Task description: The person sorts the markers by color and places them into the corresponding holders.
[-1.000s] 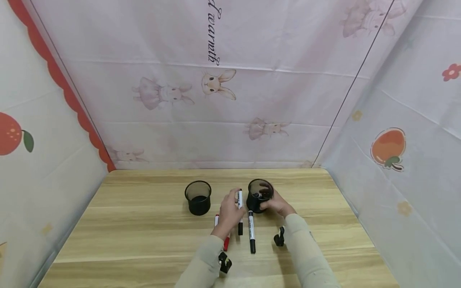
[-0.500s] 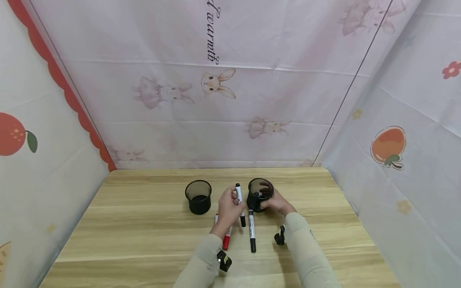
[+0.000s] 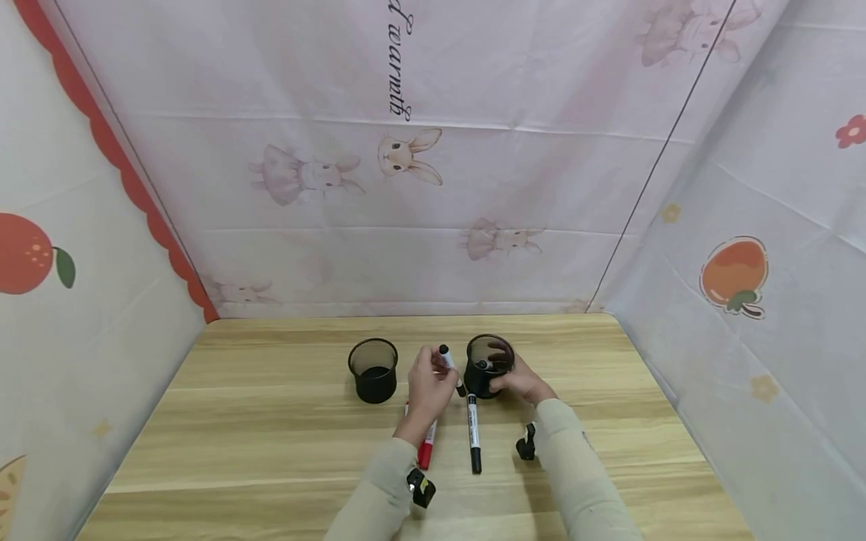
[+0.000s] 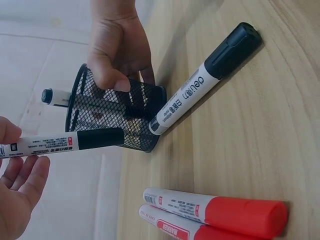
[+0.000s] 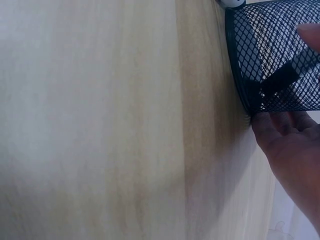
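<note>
My left hand [image 3: 428, 387] pinches a black-capped whiteboard marker [image 4: 55, 143] between thumb and fingers. The marker is tilted, off the table, just left of a black mesh pen cup [image 3: 480, 385]. My right hand [image 3: 525, 382] grips that cup from its right side, thumb in front; the cup stands upright on the table. Inside it leans another marker [image 4: 59, 98], its end poking above the rim in the left wrist view. A black-capped marker [image 3: 473, 436] lies on the table in front of the cup. Two red-capped markers [image 4: 245, 215] lie side by side, partly hidden by my left hand in the head view.
A second black mesh pen cup [image 3: 375, 385] stands to the left, with no marker visible in it. Black wrist devices [image 3: 422, 488] hang by both sleeves. Printed cloth walls [image 3: 325, 263] enclose the wooden table [image 3: 257, 451] at the back and sides.
My left hand has lifted the black-capped marker off the table, tilting it and bringing its lower end toward the right cup. My right hand and that cup have stayed put.
</note>
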Available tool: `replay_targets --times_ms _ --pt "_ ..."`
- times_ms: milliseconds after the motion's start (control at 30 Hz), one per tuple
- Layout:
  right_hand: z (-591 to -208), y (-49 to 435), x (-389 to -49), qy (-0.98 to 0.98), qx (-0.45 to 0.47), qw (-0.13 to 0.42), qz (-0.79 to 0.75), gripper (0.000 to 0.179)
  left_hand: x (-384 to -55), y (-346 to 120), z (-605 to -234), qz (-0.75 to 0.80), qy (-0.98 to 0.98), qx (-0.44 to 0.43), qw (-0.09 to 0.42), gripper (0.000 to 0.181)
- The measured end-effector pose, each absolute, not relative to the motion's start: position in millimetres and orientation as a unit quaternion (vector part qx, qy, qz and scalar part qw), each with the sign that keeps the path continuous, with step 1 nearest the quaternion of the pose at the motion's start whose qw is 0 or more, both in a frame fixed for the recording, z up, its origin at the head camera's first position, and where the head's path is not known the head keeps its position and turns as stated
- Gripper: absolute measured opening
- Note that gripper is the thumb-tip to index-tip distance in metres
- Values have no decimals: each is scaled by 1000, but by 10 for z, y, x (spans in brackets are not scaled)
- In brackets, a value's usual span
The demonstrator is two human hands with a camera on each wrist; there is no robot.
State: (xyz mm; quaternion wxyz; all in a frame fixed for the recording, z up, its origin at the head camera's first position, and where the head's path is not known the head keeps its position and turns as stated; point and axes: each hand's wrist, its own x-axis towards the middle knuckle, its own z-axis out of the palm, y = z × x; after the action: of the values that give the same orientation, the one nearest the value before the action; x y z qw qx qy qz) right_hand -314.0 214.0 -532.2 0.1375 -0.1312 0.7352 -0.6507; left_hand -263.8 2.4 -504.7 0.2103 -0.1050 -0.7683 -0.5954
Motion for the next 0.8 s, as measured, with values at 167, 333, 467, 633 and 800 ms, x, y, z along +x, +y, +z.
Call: replay_targets --times_ms 167,333,467,633,800 --pt "-5261 2135 -3105 733 -132 143 -651 96 -2643 0 -5021 -597 -757 -110 243 27" --pt "-5296 2154 -3124 731 -130 147 -654 97 -2660 -25 -5003 -594 -753 -112 259 24" --pt "-5431 2186 -3191 729 -123 144 -658 98 -2660 -54 -4965 -600 -753 -98 252 21" --pt "-5552 2202 -3262 739 -117 131 -650 98 -2664 -88 -4897 -596 -753 -73 267 18" --pt "-5571 2187 -3279 751 -108 119 -640 97 -2689 -106 -4845 -613 -733 -70 287 17"
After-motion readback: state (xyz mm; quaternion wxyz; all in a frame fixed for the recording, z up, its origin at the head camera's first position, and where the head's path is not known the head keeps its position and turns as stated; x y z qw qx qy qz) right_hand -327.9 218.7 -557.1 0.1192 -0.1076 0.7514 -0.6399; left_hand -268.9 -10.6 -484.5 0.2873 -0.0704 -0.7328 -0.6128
